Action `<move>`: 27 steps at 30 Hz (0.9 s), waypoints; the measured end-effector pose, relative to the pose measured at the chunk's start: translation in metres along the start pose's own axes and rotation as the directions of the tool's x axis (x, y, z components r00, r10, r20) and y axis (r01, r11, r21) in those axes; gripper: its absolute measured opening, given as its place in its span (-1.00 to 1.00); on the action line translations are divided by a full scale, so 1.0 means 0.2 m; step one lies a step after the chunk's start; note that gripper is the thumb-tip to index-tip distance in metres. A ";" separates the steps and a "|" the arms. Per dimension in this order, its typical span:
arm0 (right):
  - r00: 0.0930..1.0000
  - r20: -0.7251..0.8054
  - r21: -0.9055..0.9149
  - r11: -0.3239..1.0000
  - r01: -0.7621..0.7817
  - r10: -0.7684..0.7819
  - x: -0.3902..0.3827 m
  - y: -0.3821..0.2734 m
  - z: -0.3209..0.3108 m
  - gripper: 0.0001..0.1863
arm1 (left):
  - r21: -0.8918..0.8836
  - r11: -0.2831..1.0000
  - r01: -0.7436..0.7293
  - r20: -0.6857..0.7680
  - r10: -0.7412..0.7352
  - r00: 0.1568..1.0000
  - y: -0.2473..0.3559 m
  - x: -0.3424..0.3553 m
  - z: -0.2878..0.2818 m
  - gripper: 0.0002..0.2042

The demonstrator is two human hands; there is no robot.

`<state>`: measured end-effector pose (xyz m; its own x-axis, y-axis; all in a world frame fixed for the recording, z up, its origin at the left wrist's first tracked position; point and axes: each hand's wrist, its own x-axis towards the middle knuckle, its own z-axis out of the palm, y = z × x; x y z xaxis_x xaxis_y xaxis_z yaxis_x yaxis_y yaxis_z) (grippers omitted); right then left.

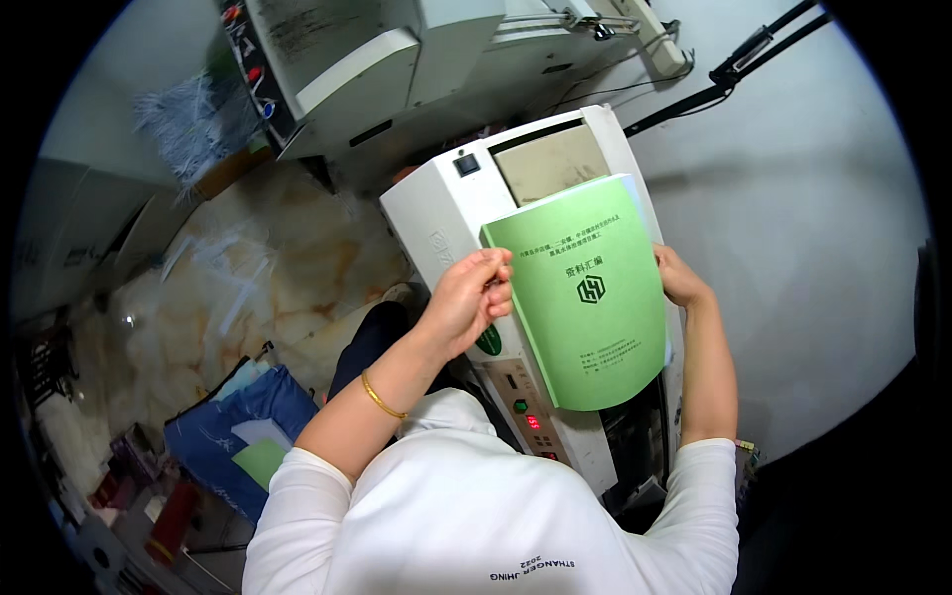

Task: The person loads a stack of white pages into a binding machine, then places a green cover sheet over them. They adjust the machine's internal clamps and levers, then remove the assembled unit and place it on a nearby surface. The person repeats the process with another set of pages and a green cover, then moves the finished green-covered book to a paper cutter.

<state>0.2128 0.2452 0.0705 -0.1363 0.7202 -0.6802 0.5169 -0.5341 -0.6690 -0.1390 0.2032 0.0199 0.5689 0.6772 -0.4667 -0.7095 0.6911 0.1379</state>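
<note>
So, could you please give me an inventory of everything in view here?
Machine: one, white, centre
Second machine: one, pale grey, top
Booklet: one, green, over the white machine
Rocker switch: one, black, white machine's upper left
Display: one, lit red, white machine's lower panel
Jointed arm: one, black, upper right
Strip pile: one, pale bluish, upper left
Floor: one, marbled tan, left
Bag-like item: one, blue, lower left
Clutter: several, mixed colours, lower left, too dim to count
Bracelet: one, gold, left forearm
Top: one, white, bottom
Left hand: one, bare, curled, booklet's left edge
Right hand: one, bare, booklet's right edge
</note>
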 end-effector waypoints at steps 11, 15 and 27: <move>0.699 -0.453 -0.446 0.819 0.361 -0.554 -0.39 -0.48 0.70 -0.44 | 0.619 0.786 -0.005 0.208 -0.158 0.965 -0.15 0.12 0.24 -0.81; 0.689 -0.552 -0.307 0.883 0.355 -0.469 -0.37 -0.38 0.80 -0.41 | 0.770 0.620 -0.151 0.368 -0.238 0.899 -0.20 0.05 0.27 -0.83; 0.156 -0.962 -0.183 0.952 0.245 -0.225 -0.06 0.13 1.16 -0.64 | 0.599 -0.235 -0.765 0.800 0.192 0.568 -0.46 0.44 0.15 -0.88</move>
<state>0.0323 0.1201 -0.0072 0.6753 0.6584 0.3323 0.6131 -0.2507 -0.7491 -0.0127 0.2067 -0.0080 0.5202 0.7193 0.4604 -0.0193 -0.5291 0.8484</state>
